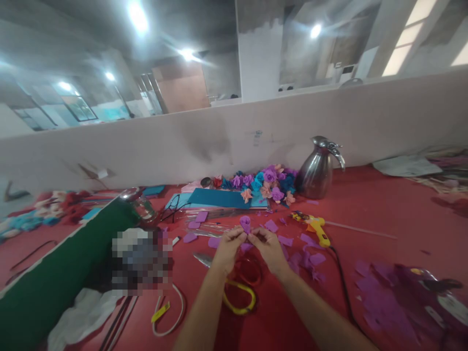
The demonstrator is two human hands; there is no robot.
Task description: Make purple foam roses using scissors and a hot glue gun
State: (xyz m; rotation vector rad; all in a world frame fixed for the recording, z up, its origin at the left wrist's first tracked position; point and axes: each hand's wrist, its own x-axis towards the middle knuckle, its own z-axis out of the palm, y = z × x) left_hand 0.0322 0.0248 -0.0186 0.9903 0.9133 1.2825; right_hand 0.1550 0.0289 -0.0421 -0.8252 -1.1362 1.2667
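A small purple paper flower (245,224) stands upright between my two hands above the red table. My left hand (231,246) pinches its base from the left. From the right, the fingers of my right hand (268,246) close on the lower part of the same flower. Just beneath my hands lie scissors with a yellow and a red handle loop (239,304), their blade pointing up and left. Purple paper petals (309,258) are scattered around both hands, several of them to the right.
A yellow glue gun (320,231) with a black cord lies to the right. Behind are finished paper flowers (270,183), blue sheets (219,197) and a metal jug (317,170). A green divider (73,258) runs along the left; a white cable (183,307) lies near it.
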